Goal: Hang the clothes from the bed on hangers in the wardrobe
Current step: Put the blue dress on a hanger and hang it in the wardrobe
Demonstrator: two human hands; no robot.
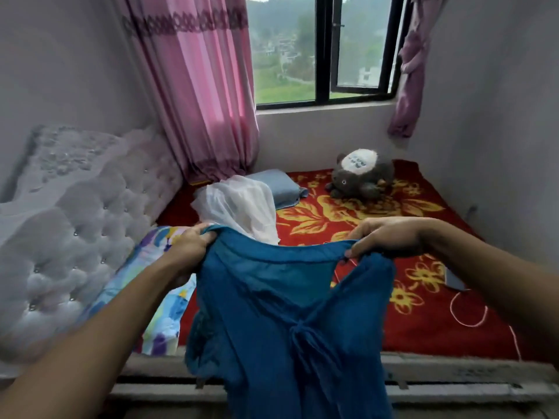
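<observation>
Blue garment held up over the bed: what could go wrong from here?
1. The left hand and right hand grip only the neckline of the blue garment; thin fabric may slip or stretch.
2. Its waist tie hangs loose and could snag.
3. No hanger is in view, so one hand may have to let go.

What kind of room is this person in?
Most likely a bedroom: a red floral blanket spread as bedding, a pale grey tufted padded headboard, and a small blue pillow near a grey plush toy.
</observation>
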